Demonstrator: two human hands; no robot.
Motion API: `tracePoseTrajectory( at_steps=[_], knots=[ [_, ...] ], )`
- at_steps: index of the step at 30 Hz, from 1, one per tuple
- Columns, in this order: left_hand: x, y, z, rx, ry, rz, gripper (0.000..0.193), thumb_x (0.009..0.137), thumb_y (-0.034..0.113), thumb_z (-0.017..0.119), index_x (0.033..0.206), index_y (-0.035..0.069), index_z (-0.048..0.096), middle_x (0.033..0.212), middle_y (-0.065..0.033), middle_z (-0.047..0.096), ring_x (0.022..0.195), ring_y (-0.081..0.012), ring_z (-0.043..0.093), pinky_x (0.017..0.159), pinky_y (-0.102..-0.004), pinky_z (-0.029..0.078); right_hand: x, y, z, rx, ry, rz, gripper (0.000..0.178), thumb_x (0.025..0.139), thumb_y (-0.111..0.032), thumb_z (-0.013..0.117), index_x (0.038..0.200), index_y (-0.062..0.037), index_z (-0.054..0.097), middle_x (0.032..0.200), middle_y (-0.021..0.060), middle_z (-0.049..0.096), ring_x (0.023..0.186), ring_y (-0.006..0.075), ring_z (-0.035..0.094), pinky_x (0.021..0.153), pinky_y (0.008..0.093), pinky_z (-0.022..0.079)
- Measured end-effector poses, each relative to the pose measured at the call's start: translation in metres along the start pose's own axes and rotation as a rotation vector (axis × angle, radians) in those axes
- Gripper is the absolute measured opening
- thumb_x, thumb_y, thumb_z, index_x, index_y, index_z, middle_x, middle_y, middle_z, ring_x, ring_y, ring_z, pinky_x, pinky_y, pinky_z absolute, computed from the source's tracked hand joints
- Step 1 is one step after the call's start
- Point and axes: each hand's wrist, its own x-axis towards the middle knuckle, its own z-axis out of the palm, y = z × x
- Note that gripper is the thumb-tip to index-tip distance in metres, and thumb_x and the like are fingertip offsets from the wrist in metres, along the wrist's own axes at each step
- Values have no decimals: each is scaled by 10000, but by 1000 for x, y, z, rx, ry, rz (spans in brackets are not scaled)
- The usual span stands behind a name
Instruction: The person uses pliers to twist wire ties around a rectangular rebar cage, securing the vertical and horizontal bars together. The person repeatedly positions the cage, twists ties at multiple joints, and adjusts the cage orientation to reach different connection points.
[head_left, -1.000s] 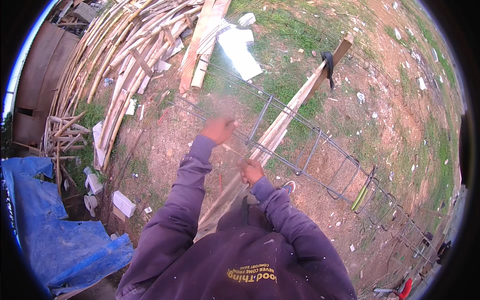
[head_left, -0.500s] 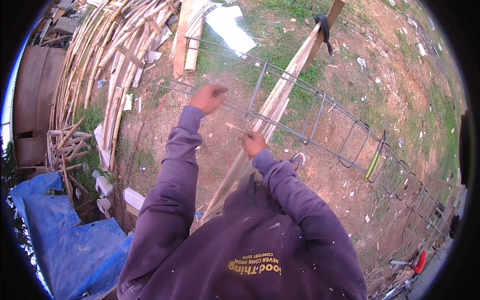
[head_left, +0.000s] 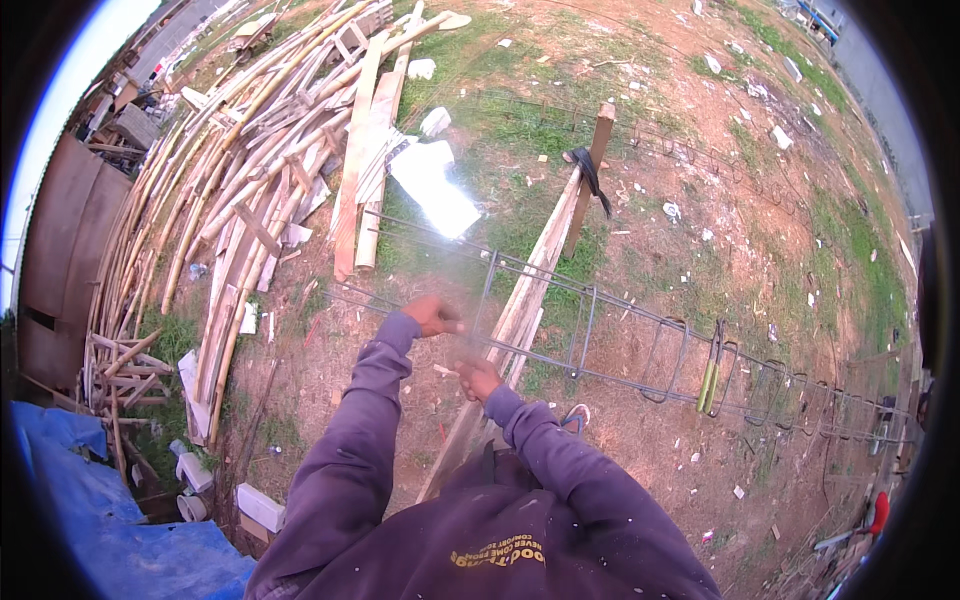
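Crossing in front of me is a long rebar cage (head_left: 620, 380), made of thin steel bars with rectangular stirrups. It rests across light wooden planks (head_left: 525, 300). My left hand (head_left: 432, 316) is at the cage's left part, beside the near bar, fingers curled together. Closer to me, my right hand (head_left: 478, 380) is pinched just below the near bar, by the planks. Whatever either hand pinches is too small to make out. A pale sliver (head_left: 444, 371) shows beside the right fingertips; I cannot tell if it is held. Green-handled pliers or cutters (head_left: 709, 385) hang on the cage.
A wooden post (head_left: 592, 175) with a black strap (head_left: 588, 172) props the planks' far end. Bamboo poles and boards (head_left: 240, 170) are piled at left. A blue tarp (head_left: 110, 525) lies at lower left, white blocks (head_left: 260, 508) beside it. A shiny sheet (head_left: 432, 190) lies ahead.
The view has tilted up and turned, so the cage and both hands sit lower in the picture. My hands have come closer together, the left lowering toward the right.
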Motion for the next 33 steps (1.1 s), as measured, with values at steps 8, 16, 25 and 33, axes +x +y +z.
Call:
tracePoseTrajectory(
  at_steps=[8,16,25,33],
  knots=[
    [-16,-15,-11,-44,356,-100,494,827,442,685,987,-25,703,883,-167,699,833,-257,668,785,-359,524,14,12,-25,-683,187,-210,226,773,-230,640,807,-33,745,695,141,670,666,229,640,654,361,490],
    [-14,-23,15,333,281,-133,376,876,429,602,1026,109,731,884,-144,700,815,-348,655,751,-416,509,19,11,6,-108,375,-166,262,887,-227,594,925,16,686,694,126,661,595,173,624,586,337,477],
    [8,8,23,-198,213,67,329,840,297,695,1043,39,719,737,-136,690,700,-186,661,670,-332,518,-14,-11,17,-414,493,-352,283,868,-252,615,983,4,652,864,196,686,825,308,676,787,399,508],
    [-24,8,58,-130,420,196,163,795,162,726,880,24,710,776,-97,690,714,-206,657,659,-330,518,-24,7,35,54,388,-110,202,997,-197,464,999,2,500,625,94,588,461,155,566,398,297,454]
  ],
)
